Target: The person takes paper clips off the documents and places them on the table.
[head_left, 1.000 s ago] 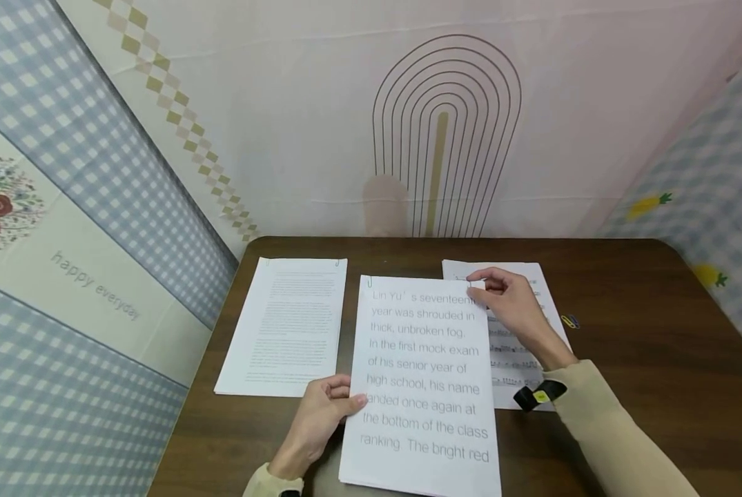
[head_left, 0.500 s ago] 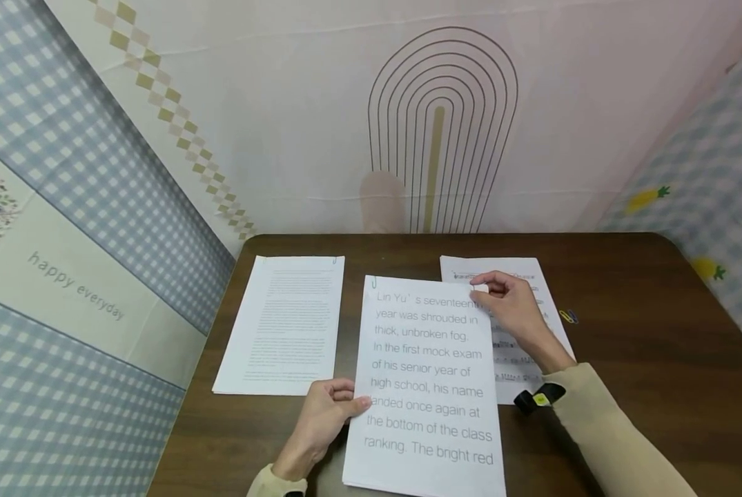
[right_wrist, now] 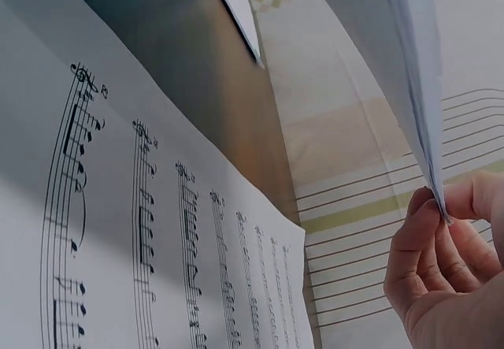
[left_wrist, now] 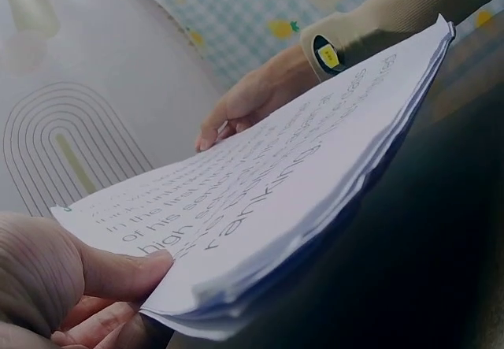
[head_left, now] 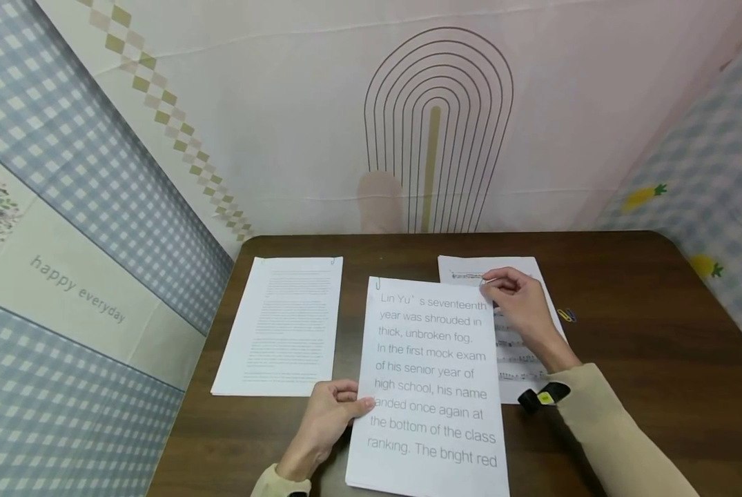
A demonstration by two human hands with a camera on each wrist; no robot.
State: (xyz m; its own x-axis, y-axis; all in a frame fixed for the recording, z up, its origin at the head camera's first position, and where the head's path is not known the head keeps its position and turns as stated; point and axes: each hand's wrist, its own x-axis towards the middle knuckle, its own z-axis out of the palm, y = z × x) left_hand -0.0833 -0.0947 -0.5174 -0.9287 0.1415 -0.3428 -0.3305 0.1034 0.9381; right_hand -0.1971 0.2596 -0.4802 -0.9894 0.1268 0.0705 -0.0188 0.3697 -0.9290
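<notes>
A stack of printed paper point(head_left: 433, 379) in large type is held up, tilted, over the table's near middle. My left hand point(head_left: 330, 417) grips its left edge, thumb on the front and fingers behind, as the left wrist view also shows. At the top right corner, my right hand point(head_left: 520, 300) pinches the stack between thumb and fingers, seen edge-on in the right wrist view point(right_wrist: 449, 270). A paper clip point(head_left: 378, 284) sits on the top left corner. Whether a clip is under the right fingertips is hard to tell.
On the brown table point(head_left: 625, 345), a clipped stack of small-print pages point(head_left: 290, 324) lies at left. Sheet music point(head_left: 520, 359) lies behind the held stack at right, with loose paper clips point(head_left: 567, 315) beside it. A fabric backdrop point(head_left: 271, 138) stands behind.
Both hands and the held stack have shifted slightly right in the head view. The right fingertips have moved over the top right corner, where a pale bit showed between them before.
</notes>
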